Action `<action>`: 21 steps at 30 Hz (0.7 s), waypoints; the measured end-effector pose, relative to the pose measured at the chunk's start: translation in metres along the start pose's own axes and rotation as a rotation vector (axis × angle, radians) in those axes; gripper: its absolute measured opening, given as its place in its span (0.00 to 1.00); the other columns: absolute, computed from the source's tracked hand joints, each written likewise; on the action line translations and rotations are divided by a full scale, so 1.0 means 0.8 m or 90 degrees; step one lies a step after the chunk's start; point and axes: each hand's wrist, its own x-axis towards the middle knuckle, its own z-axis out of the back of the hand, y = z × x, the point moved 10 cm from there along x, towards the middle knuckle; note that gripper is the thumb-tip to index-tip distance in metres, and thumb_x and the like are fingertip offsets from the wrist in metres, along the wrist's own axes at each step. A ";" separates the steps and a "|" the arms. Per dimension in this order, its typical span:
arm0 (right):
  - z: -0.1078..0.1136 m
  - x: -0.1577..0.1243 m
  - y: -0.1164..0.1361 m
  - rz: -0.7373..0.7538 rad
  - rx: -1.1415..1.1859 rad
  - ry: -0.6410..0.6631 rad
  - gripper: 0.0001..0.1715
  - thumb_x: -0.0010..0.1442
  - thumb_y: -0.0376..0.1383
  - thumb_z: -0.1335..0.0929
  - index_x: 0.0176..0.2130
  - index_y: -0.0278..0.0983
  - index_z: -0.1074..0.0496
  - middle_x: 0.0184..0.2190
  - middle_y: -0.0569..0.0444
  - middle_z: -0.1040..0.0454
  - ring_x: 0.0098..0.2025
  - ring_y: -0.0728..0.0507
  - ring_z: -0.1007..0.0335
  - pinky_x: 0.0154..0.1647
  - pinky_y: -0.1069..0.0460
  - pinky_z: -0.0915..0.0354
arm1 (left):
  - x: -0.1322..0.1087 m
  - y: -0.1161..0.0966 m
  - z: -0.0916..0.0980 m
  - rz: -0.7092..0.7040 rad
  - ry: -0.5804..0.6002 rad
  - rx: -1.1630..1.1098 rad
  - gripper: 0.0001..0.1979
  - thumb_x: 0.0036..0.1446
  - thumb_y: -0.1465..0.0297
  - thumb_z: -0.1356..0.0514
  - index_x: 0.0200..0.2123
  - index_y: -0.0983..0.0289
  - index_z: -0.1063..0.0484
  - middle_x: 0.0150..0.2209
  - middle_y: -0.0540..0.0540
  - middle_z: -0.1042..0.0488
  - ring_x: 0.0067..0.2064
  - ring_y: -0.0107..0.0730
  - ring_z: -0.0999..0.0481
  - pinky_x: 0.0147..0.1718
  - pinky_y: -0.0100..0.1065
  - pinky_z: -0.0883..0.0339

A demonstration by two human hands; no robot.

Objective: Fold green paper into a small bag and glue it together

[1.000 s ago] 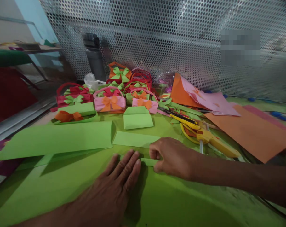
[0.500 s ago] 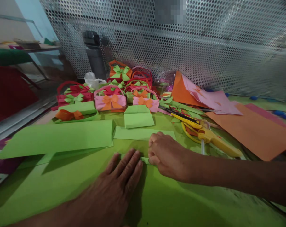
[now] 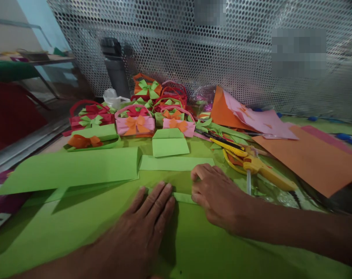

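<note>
A narrow green paper strip (image 3: 183,197) lies across the green tabletop in front of me. My left hand (image 3: 144,223) rests flat on its left part with fingers stretched out, hiding that end. On the right, my right hand (image 3: 219,199) has curled fingers closed on the strip, and its far end is hidden under the hand. Just behind lies a wider flat green paper strip (image 3: 164,163). A folded green paper piece (image 3: 170,145) stands behind that one. To the left is a large folded green sheet (image 3: 77,168).
Several small paper bags with bows (image 3: 135,124) crowd the back, near a grey bottle (image 3: 116,73) and a perforated metal panel (image 3: 170,42). At right lie a yellow cutter (image 3: 230,147), a yellow glue gun (image 3: 260,170) and orange paper sheets (image 3: 312,159).
My right hand has slid to the right along the strip, and more of the strip shows between the hands. My left hand has stayed nearly in place.
</note>
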 end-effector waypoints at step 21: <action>0.005 0.008 -0.012 -0.040 0.025 0.042 0.09 0.50 0.32 0.31 0.20 0.34 0.32 0.36 0.50 0.33 0.41 0.42 0.38 0.43 0.45 0.47 | 0.004 0.002 -0.001 -0.014 0.009 -0.018 0.49 0.47 0.39 0.54 0.60 0.73 0.47 0.62 0.70 0.51 0.62 0.60 0.53 0.56 0.55 0.55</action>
